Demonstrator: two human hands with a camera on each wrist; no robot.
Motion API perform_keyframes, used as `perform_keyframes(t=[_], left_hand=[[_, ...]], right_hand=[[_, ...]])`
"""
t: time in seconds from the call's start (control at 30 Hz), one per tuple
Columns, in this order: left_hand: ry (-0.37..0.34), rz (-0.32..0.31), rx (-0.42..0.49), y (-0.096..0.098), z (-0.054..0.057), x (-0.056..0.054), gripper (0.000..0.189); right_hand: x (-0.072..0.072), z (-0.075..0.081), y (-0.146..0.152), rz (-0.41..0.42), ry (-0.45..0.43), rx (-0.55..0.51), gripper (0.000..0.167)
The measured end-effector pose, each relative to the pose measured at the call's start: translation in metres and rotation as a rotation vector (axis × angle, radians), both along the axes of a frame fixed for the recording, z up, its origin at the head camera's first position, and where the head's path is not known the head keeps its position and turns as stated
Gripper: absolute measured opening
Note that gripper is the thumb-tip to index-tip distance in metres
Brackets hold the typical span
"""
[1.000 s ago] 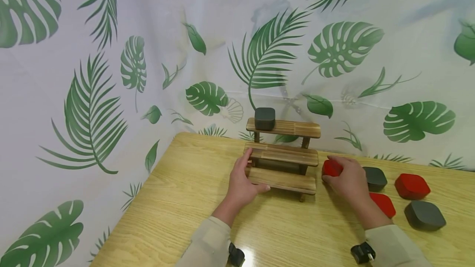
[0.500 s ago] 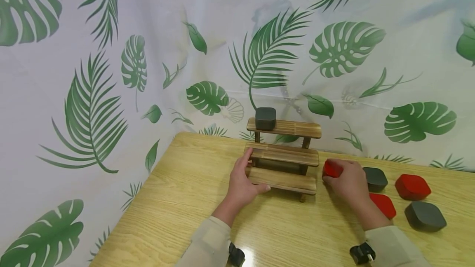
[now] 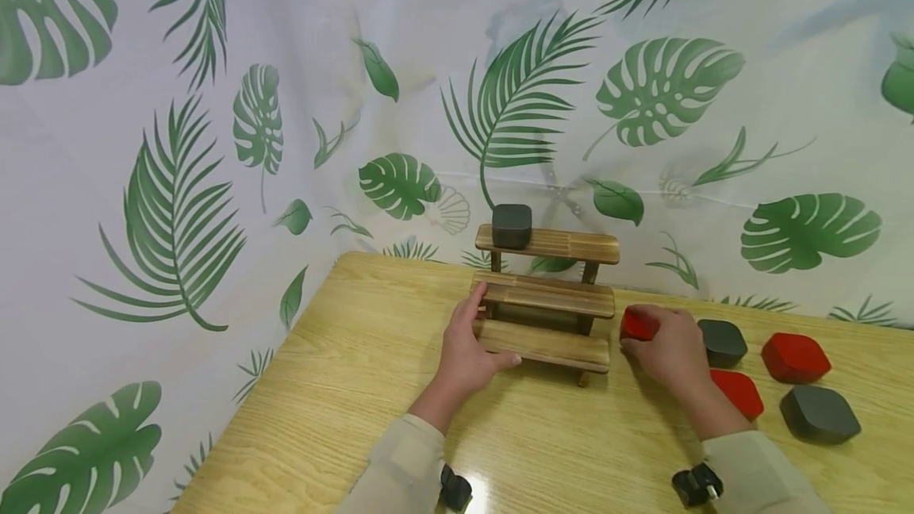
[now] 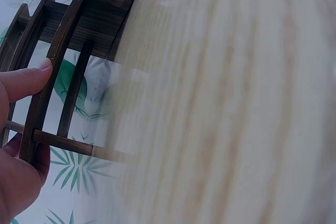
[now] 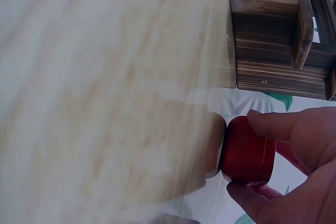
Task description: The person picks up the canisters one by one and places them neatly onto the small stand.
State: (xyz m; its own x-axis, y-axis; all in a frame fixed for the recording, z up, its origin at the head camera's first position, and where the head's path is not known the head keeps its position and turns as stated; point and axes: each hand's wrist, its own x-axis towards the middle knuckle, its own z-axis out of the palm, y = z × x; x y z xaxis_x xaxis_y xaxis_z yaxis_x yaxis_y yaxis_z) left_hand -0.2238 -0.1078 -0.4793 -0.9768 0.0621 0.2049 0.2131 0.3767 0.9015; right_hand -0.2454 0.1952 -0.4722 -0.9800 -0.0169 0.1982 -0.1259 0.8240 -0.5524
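A three-tier wooden display stand (image 3: 546, 343) stands on the table near the patterned backdrop. My left hand (image 3: 464, 347) grips its left end, thumb over the front edge of the lowest shelf; the left wrist view has fingers curled behind the wood (image 4: 59, 56). Just right of the stand, my right hand (image 3: 671, 347) pinches a small red tin (image 3: 638, 325) with rounded corners. In the right wrist view, thumb and fingers hold the red tin (image 5: 244, 150) from two sides, its base right at the tabletop. A dark grey tin (image 3: 512, 226) sits on the top shelf's left end.
Right of my right hand lie a dark grey tin (image 3: 723, 342), a red tin (image 3: 739, 393) partly hidden by the wrist, another red tin (image 3: 796, 357) and another grey tin (image 3: 820, 414). A white leaf-print cloth (image 3: 428, 125) rises behind the wooden table (image 3: 357, 371).
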Motion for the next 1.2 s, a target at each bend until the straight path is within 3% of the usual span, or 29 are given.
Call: perform_keyframes(t=[0.57, 1.2], left_hand=[[-0.002, 0.007, 0.0, 0.002, 0.001, 0.001, 0.113], [0.013, 0.005, 0.012, 0.001, 0.0, 0.001, 0.112]], right_hand=[[0.0, 0.002, 0.001, 0.004, 0.001, -0.01, 0.049], [0.0, 0.017, 0.001, -0.041, 0.024, -0.069, 0.051]])
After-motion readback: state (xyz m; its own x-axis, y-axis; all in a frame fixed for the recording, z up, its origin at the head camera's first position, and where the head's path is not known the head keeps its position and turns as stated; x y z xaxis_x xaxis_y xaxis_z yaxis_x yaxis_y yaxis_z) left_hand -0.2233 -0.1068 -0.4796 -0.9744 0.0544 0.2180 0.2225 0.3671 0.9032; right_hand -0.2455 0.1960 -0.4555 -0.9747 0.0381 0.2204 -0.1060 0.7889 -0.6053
